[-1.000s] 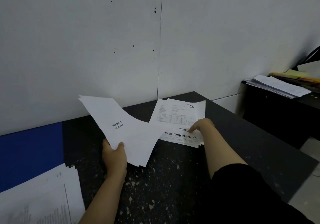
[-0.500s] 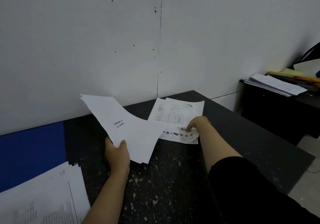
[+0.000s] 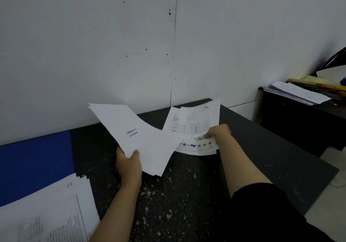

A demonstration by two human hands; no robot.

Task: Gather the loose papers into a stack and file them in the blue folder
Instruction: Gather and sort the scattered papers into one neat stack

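Note:
My left hand [image 3: 129, 165] grips a thin bundle of white sheets [image 3: 136, 135] by its near edge and holds it tilted above the dark table [image 3: 187, 195]. My right hand [image 3: 217, 132] pinches the near edge of a second set of printed papers [image 3: 192, 125] with logos along the bottom; their far edge is raised and blurred. The blue folder [image 3: 35, 165] lies flat at the left against the wall. More printed papers [image 3: 48, 215] overlap its near corner at the bottom left.
A white wall stands right behind the table. At the right, a lower black desk [image 3: 299, 118] carries a pile of papers [image 3: 295, 93] and yellow folders [image 3: 318, 84]. The table's right edge drops to a light floor [image 3: 329, 208].
My right hand has closed on the printed papers and lifted them, so their far edge now rises off the table. The left hand's bundle has hardly moved.

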